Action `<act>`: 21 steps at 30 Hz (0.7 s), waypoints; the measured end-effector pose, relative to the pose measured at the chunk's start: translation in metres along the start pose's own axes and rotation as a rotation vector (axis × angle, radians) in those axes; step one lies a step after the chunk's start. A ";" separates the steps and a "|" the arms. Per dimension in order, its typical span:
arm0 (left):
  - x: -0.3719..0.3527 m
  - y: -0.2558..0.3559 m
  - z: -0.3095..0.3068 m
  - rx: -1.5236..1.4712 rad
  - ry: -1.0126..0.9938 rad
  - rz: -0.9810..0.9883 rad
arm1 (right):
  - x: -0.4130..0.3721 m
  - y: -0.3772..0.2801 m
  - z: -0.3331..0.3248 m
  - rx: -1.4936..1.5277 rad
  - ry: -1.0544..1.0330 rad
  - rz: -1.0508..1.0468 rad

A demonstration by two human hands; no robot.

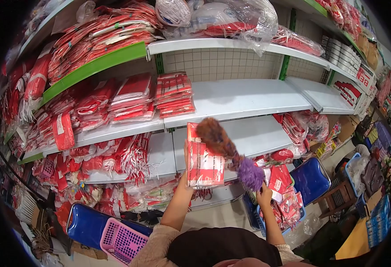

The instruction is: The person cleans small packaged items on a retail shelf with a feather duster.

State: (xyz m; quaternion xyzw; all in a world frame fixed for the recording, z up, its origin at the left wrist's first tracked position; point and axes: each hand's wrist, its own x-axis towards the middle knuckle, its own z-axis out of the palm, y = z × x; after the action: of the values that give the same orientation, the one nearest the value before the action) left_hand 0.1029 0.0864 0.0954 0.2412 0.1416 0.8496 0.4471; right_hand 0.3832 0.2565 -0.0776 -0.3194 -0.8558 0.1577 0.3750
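My left hand [186, 177] holds up a flat red-and-white packet [205, 163] in clear plastic, gripping it at its left edge; most of the fingers are behind it. In my right hand [264, 196] is a feather duster [250, 175], its head purple near the hand and brown toward the tip. The brown end of the duster overlaps the packet's upper right corner in this view. Beyond the packet, a stack of similar red packets [176, 95] lies on the white middle shelf [244, 95].
More red-and-white packed goods [104, 35] fill the shelves at left and above. Below right, a blue basket [303, 213] holds red packets beside a blue-seated chair [310, 180]. A pink basket [123, 240] rests against another blue seat [86, 224] at lower left. A printed carton [349, 92] stands right.
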 end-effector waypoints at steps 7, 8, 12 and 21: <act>-0.004 0.013 0.009 0.009 0.005 0.002 | -0.006 -0.008 -0.011 -0.050 0.024 -0.112; -0.005 0.014 0.010 0.009 0.009 0.003 | -0.007 -0.009 -0.013 -0.061 0.023 -0.183; -0.005 0.016 0.012 0.017 0.002 -0.001 | -0.011 -0.019 -0.012 -0.089 -0.033 -0.106; -0.009 0.010 0.009 0.030 0.002 -0.006 | 0.071 -0.077 -0.015 0.041 0.213 0.118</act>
State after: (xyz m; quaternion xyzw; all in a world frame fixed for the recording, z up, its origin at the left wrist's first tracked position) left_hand 0.1045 0.0737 0.1050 0.2466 0.1553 0.8464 0.4458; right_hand 0.3245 0.2469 0.0105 -0.3766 -0.7873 0.1623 0.4604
